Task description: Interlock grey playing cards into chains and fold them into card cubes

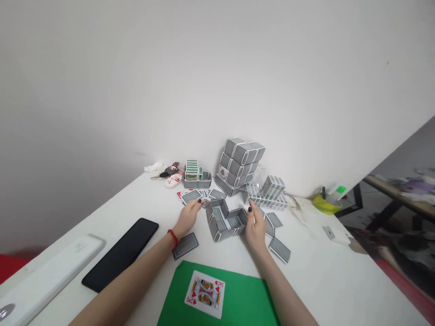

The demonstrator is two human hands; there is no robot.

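Note:
In front of me is an L-shaped open box [224, 228] built from folded grey-backed playing cards. My right hand [255, 226] grips its right end, thumb on the near side. My left hand [188, 215], with a red string bracelet [173, 237] at its wrist, hovers left of the box, apart from it. Its thumb and fingertips are pinched together over loose cards [192, 196]; what they hold, if anything, I cannot make out. Near my left wrist a single card [186, 246] lies face down. Several folded cards [275, 226] lie to the right of my right hand.
Behind stands a tilted stack of card blocks [239, 163], flanked by smaller card structures [197, 181] [268, 194]. A king of hearts [205, 294] lies on a green sheet [248, 294]. A black phone [120, 253], white device [50, 280], keys [168, 172] and yellow tape [326, 205] lie around.

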